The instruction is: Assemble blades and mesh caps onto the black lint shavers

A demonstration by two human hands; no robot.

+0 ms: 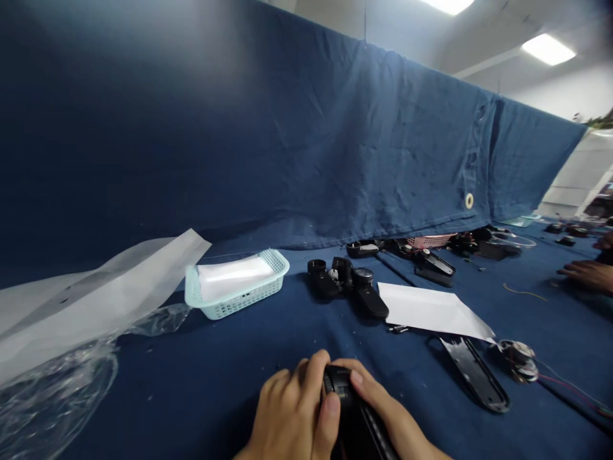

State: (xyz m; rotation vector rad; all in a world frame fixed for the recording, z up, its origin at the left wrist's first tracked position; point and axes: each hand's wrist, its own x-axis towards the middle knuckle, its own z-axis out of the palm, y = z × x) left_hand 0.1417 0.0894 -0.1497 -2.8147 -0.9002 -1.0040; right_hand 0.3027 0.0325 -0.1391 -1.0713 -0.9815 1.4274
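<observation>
At the bottom centre I hold a black plastic device point(361, 418) with a ridged edge at its top end and a long body running toward me. My left hand point(294, 409) wraps its left side, thumb pressed near the top. On its right side lies my right hand point(383, 409), with the thumb on the upper edge and fingers curled round the far end. The lower part of the device runs out of view. Beyond my hands lie several similar black devices with round heads point(366, 297). To the right is an open black half-shell point(474, 374).
A light-blue basket point(246, 303) holds white sheets. Clear plastic wrap point(57, 396) and white film point(119, 281) lie left. White paper point(431, 310) and a wired round part point(518, 359) lie right. Another person's hand point(589, 275) is at the far right. A blue cloth point(311, 140) hangs behind.
</observation>
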